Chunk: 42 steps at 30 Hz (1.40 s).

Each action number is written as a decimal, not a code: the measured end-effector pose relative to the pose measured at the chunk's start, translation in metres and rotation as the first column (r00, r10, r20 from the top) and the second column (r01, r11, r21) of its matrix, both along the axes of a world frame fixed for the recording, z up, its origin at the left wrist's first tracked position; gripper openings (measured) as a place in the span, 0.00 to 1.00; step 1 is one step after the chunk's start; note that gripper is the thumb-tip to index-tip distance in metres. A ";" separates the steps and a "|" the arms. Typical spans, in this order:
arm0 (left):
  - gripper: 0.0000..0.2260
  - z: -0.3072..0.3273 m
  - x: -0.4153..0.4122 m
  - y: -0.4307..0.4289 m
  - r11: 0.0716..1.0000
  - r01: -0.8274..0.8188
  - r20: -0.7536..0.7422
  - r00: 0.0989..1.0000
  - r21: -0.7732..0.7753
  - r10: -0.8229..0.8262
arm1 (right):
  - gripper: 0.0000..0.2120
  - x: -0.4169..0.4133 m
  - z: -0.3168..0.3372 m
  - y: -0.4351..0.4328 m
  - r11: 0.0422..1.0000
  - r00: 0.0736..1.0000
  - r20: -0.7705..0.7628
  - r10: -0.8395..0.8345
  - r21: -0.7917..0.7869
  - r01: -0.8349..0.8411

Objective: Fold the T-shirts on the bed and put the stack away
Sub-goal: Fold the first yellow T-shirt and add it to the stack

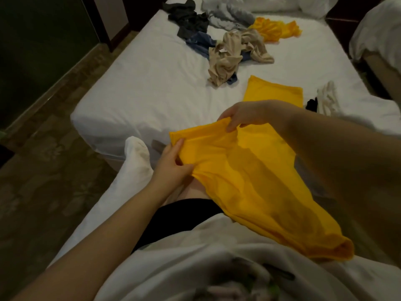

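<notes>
A yellow T-shirt (pixel 245 183) hangs over my lap, stretched between both hands. My left hand (pixel 171 166) grips its near left edge with thumb on top. My right hand (pixel 240 116) pinches the upper edge a little farther away. A folded yellow shirt (pixel 273 92) lies flat on the white bed (pixel 141 88) just beyond my right hand. Farther back lies a loose heap: a beige shirt (pixel 234 55), a blue one (pixel 199 43) under it, a black one (pixel 186 18), a grey one (pixel 230 16) and another yellow one (pixel 273 29).
Small white and black items (pixel 323 101) lie at the bed's right side. My foot in a white sock (pixel 136 157) rests by the bed's near corner. Patterned carpet (pixel 43 170) runs along the left; a second bed (pixel 377 35) stands at the right.
</notes>
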<state>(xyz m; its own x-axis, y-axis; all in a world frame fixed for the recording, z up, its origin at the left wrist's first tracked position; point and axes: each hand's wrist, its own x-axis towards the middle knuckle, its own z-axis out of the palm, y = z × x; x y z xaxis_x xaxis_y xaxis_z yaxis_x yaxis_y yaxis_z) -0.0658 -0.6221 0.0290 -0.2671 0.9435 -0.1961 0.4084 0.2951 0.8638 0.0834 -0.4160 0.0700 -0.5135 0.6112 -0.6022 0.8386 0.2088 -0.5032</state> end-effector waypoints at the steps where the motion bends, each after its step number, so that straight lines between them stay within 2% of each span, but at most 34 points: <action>1: 0.41 0.001 0.002 0.001 1.000 0.001 0.005 1.000 -0.012 -0.001 | 0.18 -0.001 -0.003 -0.001 0.996 0.999 0.030 0.021 0.086 -0.024; 3: 0.38 0.006 0.008 0.007 1.000 0.001 -0.043 0.999 -0.005 -0.002 | 0.18 -0.003 -0.004 -0.006 0.970 0.998 0.044 0.033 0.240 -0.043; 6: 0.31 0.031 0.031 0.017 0.991 0.102 -0.235 0.969 0.089 -0.079 | 0.14 0.010 0.000 -0.011 0.952 0.996 -0.081 -0.036 0.301 0.059; 8: 0.27 0.049 0.056 0.018 0.924 0.300 -0.365 0.909 0.236 -0.202 | 0.09 0.036 0.003 -0.015 0.940 0.975 -0.190 -0.118 0.294 0.171; 10: 0.26 0.052 0.084 0.019 0.783 0.556 -0.544 0.764 0.280 -0.348 | 0.15 0.066 -0.002 -0.021 0.937 0.967 -0.204 -0.150 0.283 0.205; 12: 0.28 0.043 0.110 0.014 0.658 0.742 -0.570 0.597 0.126 -0.564 | 0.22 0.099 -0.016 -0.030 0.944 0.950 -0.215 -0.226 0.194 0.268; 14: 0.32 0.034 0.128 0.007 0.548 0.835 -0.511 0.455 -0.040 -0.729 | 0.21 0.132 -0.036 -0.045 0.912 0.903 -0.214 -0.371 0.096 0.398; 16: 0.33 0.031 0.129 0.003 0.527 0.845 -0.492 0.424 -0.086 -0.760 | 0.17 0.162 -0.056 -0.059 0.843 0.834 -0.191 -0.518 0.054 0.536; 18: 0.31 0.031 0.116 0.005 0.582 0.811 -0.549 0.464 -0.051 -0.695 | 0.13 0.183 -0.068 -0.073 0.755 0.733 -0.213 -0.647 -0.038 0.655; 20: 0.29 0.025 0.100 0.008 0.667 0.744 -0.587 0.523 -0.039 -0.618 | 0.14 0.190 -0.072 -0.080 0.683 0.642 -0.261 -0.721 -0.115 0.721; 23: 0.26 0.021 0.091 0.006 0.696 0.694 -0.492 0.549 -0.182 -0.676 | 0.20 0.177 -0.064 -0.079 0.681 0.609 -0.324 -0.724 -0.196 0.706; 24: 0.25 0.017 0.090 0.007 0.702 0.677 -0.443 0.571 -0.223 -0.692 | 0.22 0.168 -0.059 -0.076 0.693 0.615 -0.343 -0.710 -0.186 0.697; 26: 0.22 0.013 0.091 0.008 0.753 0.621 -0.309 0.687 -0.220 -0.657 | 0.24 0.145 -0.051 -0.071 0.728 0.658 -0.357 -0.663 -0.101 0.679; 29: 0.20 0.009 0.089 0.018 0.859 0.462 -0.128 0.859 -0.221 -0.495 | 0.28 0.117 -0.047 -0.068 0.797 0.811 -0.269 -0.520 0.189 0.573; 31: 0.20 0.008 0.087 0.023 0.889 0.384 -0.046 0.912 -0.249 -0.407 | 0.26 0.107 -0.049 -0.068 0.801 0.857 -0.260 -0.445 0.312 0.511; 34: 0.21 0.002 0.085 0.025 0.847 0.383 0.215 0.922 -0.369 -0.324 | 0.22 0.110 -0.052 -0.068 0.750 0.806 -0.368 -0.463 0.323 0.578; 36: 0.18 0.000 0.083 0.025 0.869 0.362 0.265 0.922 -0.337 -0.282 | 0.21 0.118 -0.052 -0.069 0.723 0.762 -0.413 -0.498 0.288 0.628; 40: 0.18 -0.001 0.077 0.012 0.881 0.399 0.335 0.891 -0.254 -0.307 | 0.24 0.147 -0.058 -0.083 0.778 0.849 -0.243 -0.469 0.341 0.527; 42: 0.15 -0.003 0.076 0.006 0.864 0.437 0.412 0.855 -0.251 -0.313 | 0.23 0.164 -0.059 -0.101 0.806 0.862 -0.274 -0.427 0.317 0.500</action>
